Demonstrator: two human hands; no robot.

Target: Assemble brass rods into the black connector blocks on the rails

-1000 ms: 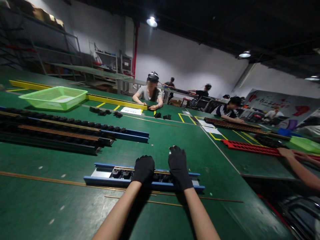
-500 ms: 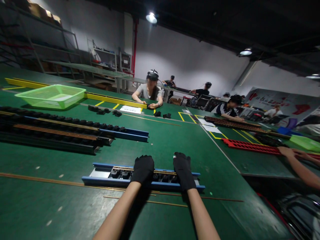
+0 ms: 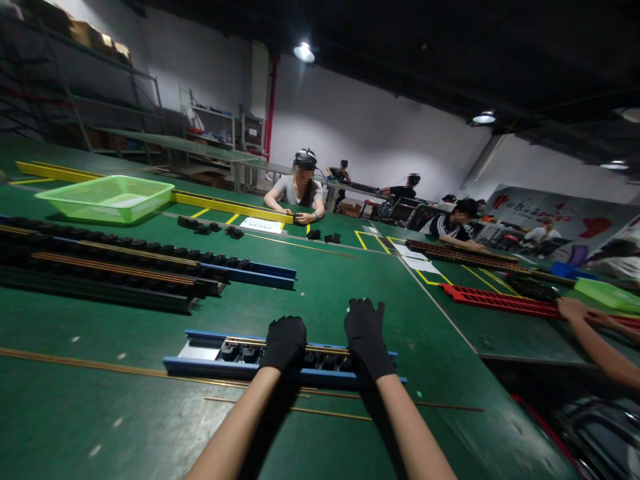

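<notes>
Green workbench (image 3: 100, 420): blue-railed fixture (image 3: 215, 367) beneath left glove (image 3: 285, 343), right glove (image 3: 365, 335)

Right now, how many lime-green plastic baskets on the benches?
2. One lime-green plastic basket sits at the far left of the main bench, by the yellow rail. The other sits at the right edge, on the side bench. More could be out of frame.

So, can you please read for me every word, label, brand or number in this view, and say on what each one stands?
The wall banner: has print, too small and blurred to read.
The white paper sheet on the green workbench: too small to read.
The white paper sheets further right: too small to read.
No other text can be read.
</notes>
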